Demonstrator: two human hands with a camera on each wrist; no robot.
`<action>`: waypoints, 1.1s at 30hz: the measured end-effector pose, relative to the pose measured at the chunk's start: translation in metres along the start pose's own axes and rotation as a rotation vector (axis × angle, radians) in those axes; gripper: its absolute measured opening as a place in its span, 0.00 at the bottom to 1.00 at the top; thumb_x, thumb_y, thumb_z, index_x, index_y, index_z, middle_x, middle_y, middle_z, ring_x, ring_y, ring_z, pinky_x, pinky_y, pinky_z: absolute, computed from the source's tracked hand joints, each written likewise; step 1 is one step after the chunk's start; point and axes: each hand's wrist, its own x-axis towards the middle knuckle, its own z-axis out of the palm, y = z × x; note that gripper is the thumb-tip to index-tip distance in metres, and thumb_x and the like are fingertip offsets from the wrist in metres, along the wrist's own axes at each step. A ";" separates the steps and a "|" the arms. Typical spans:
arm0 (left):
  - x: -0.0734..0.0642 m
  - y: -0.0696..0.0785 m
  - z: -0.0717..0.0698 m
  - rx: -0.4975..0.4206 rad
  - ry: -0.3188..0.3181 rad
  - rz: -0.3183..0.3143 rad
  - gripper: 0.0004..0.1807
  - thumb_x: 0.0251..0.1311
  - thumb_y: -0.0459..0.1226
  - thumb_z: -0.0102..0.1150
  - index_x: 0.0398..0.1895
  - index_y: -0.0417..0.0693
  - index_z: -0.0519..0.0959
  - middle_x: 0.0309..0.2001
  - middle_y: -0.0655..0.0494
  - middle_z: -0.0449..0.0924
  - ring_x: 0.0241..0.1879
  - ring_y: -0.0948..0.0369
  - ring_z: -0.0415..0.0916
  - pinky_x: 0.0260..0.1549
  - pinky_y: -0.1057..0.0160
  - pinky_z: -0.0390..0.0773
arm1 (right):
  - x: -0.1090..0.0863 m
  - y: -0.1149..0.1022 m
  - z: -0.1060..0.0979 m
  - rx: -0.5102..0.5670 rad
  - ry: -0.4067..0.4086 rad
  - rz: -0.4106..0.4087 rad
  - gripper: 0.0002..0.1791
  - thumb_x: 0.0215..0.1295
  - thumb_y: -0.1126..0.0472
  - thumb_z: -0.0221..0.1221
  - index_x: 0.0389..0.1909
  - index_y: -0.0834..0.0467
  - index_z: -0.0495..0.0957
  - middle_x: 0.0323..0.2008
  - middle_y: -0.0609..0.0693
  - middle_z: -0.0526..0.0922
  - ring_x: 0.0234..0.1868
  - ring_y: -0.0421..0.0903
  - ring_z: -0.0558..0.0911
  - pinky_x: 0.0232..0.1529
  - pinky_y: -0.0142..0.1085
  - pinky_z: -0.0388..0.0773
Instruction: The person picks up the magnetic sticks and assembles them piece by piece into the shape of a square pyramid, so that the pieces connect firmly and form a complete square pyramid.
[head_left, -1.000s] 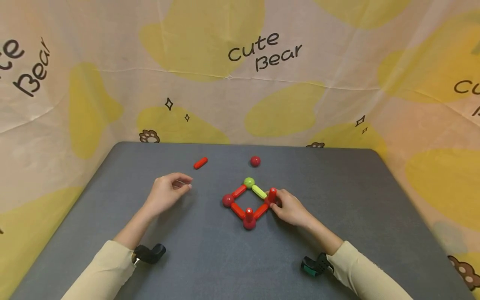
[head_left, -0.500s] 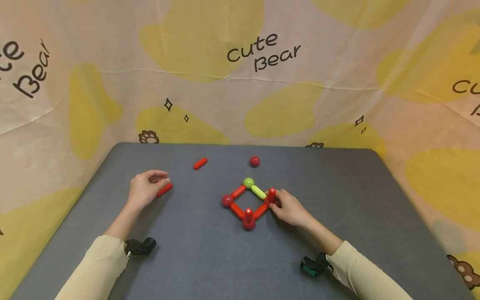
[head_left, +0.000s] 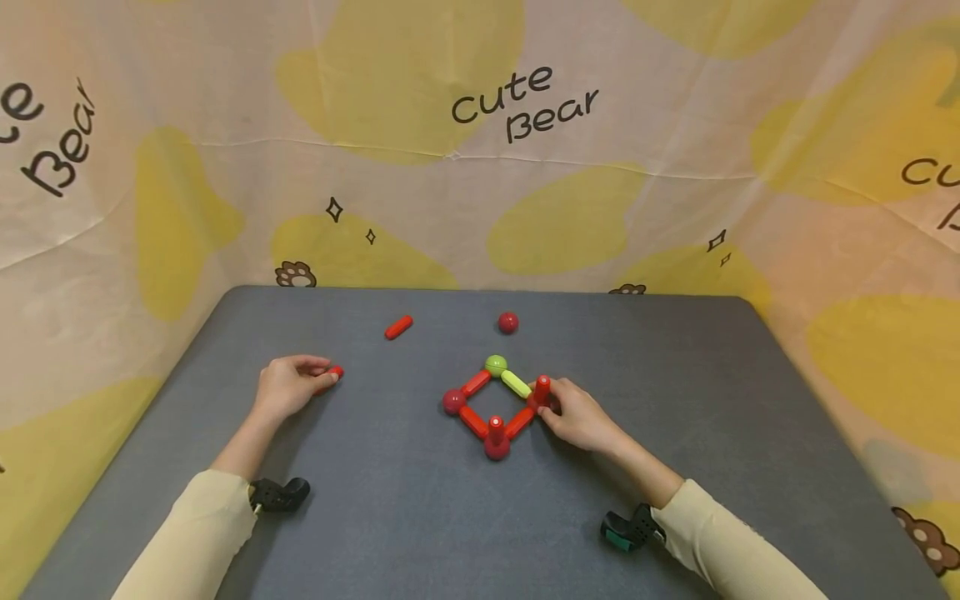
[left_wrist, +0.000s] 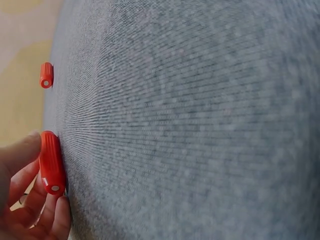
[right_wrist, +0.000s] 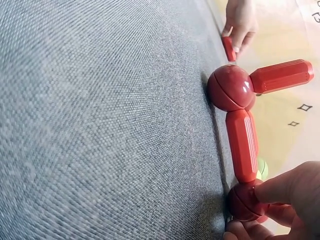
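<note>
My left hand (head_left: 288, 387) pinches a red magnetic rod (left_wrist: 52, 162) between thumb and fingers, low over the table's left side. At the centre lies a square of magnetic rods and balls. Its corners are a green ball (head_left: 496, 365), a dark red ball (head_left: 453, 402) on the left, another red ball (head_left: 497, 448) in front, and a red ball (right_wrist: 245, 201) on the right. My right hand (head_left: 581, 417) grips that right ball. Red rods stand upright on the front and right balls. One side of the square is a yellow-green rod (head_left: 516, 384); the others are red.
A loose red rod (head_left: 399, 327) lies toward the back of the grey table (head_left: 390, 517). Right of it sits a loose red ball (head_left: 508, 322). A printed cloth (head_left: 420, 100) hangs behind and beside the table.
My left hand has moved left, over to a red rod on the table, and its fingers have closed on it. My right hand keeps its hold on the right ball.
</note>
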 end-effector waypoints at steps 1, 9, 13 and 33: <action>0.000 0.000 0.000 0.008 -0.008 -0.004 0.18 0.49 0.41 0.67 0.41 0.38 0.82 0.35 0.45 0.84 0.36 0.54 0.80 0.36 0.58 0.70 | 0.000 0.000 0.000 0.001 0.001 0.000 0.18 0.56 0.67 0.59 0.50 0.60 0.76 0.37 0.55 0.77 0.34 0.47 0.74 0.36 0.38 0.72; 0.002 -0.001 0.001 0.054 -0.055 -0.010 0.17 0.50 0.41 0.66 0.40 0.37 0.82 0.34 0.45 0.84 0.38 0.48 0.75 0.34 0.57 0.66 | 0.000 0.000 0.001 -0.002 0.007 0.001 0.18 0.56 0.67 0.59 0.50 0.60 0.76 0.38 0.54 0.78 0.34 0.46 0.74 0.37 0.39 0.73; 0.002 -0.001 0.002 0.054 -0.039 -0.003 0.16 0.50 0.41 0.65 0.39 0.38 0.82 0.33 0.45 0.84 0.36 0.50 0.75 0.32 0.59 0.66 | 0.000 -0.001 0.001 0.000 0.008 0.011 0.18 0.56 0.67 0.60 0.50 0.60 0.77 0.37 0.54 0.77 0.34 0.47 0.75 0.37 0.39 0.73; -0.006 0.055 0.023 -0.047 -0.136 0.169 0.16 0.54 0.37 0.62 0.46 0.41 0.80 0.38 0.45 0.77 0.31 0.57 0.70 0.27 0.64 0.68 | 0.000 0.000 0.000 0.012 -0.002 0.001 0.17 0.56 0.67 0.59 0.49 0.59 0.77 0.35 0.52 0.77 0.33 0.46 0.73 0.34 0.37 0.71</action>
